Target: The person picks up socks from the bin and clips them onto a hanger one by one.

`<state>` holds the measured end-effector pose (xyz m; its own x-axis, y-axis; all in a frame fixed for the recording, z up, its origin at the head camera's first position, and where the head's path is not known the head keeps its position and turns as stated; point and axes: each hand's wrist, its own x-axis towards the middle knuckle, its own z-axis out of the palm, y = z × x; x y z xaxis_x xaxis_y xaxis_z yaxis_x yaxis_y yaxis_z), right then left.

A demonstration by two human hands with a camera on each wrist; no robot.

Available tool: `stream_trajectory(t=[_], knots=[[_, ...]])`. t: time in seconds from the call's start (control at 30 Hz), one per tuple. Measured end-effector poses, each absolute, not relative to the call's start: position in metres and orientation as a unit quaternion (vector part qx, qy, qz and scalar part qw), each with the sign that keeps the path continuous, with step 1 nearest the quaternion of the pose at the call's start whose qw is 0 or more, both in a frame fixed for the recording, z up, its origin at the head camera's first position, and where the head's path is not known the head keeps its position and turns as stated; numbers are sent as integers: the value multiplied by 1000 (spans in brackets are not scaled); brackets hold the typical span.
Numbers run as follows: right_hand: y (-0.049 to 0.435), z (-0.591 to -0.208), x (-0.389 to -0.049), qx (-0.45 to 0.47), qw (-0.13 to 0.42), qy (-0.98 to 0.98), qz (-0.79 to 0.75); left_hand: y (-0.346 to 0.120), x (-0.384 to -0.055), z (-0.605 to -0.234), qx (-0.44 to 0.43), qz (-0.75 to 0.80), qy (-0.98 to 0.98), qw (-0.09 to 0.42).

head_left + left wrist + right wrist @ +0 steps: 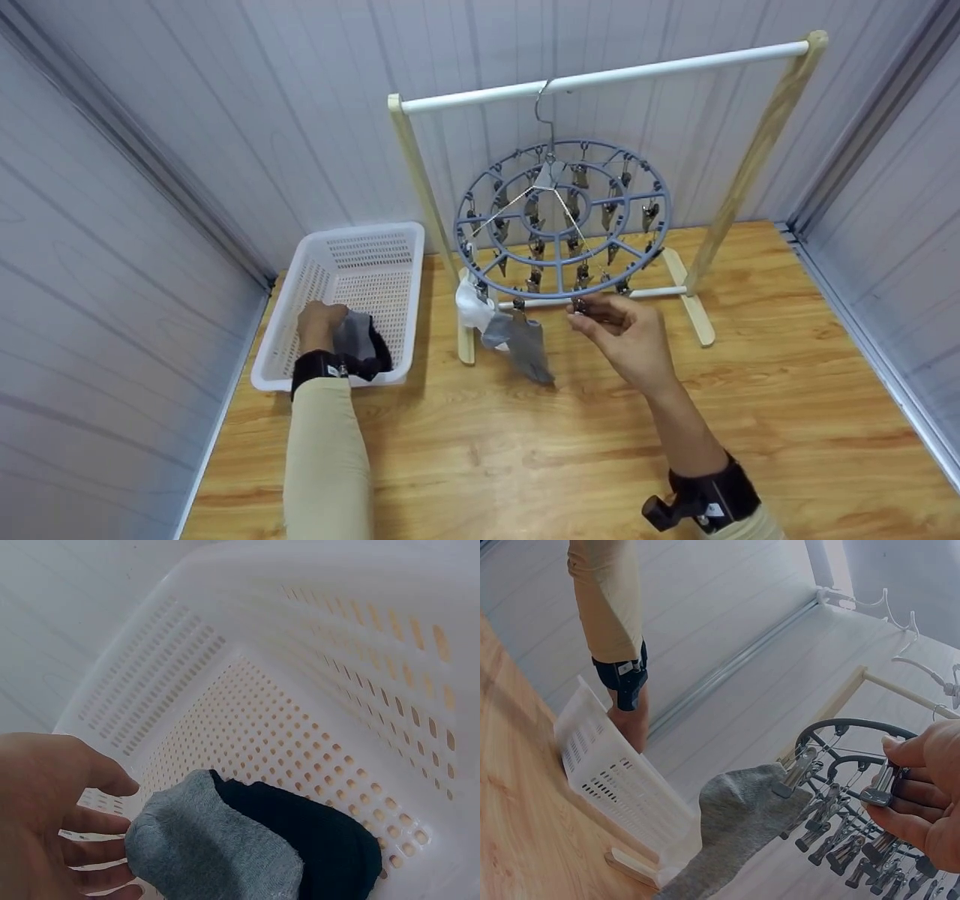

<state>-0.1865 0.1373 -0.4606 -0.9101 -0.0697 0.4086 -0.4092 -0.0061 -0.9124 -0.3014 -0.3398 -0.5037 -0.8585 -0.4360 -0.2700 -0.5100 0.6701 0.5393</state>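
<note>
My left hand (324,319) reaches into a white plastic basket (352,244). Its fairly straight fingers (101,851) touch the edge of a grey sock (214,851) that lies over a black sock (322,836). My right hand (600,313) is raised at the front rim of a round grey clip hanger (562,217) and pinches one metal clip (880,786) between thumb and fingers. Left of that clip, another grey sock (529,349) hangs from the hanger, with a white sock (472,304) beside it.
The hanger hooks on the white rod (600,76) of a wooden rack (750,161) standing on a wooden tabletop (525,450). Grey panel walls close in on the left, back and right. The basket sits against the left wall.
</note>
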Motion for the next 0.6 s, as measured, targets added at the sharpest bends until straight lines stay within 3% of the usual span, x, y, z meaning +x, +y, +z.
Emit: stream_trajectory(t=[0.4, 0.6], knots=[[138, -461, -187, 180, 131, -699, 679, -336, -297, -499, -249, 318, 914, 24], [138, -460, -187, 171, 122, -700, 682, -337, -298, -500, -251, 333, 907, 52]])
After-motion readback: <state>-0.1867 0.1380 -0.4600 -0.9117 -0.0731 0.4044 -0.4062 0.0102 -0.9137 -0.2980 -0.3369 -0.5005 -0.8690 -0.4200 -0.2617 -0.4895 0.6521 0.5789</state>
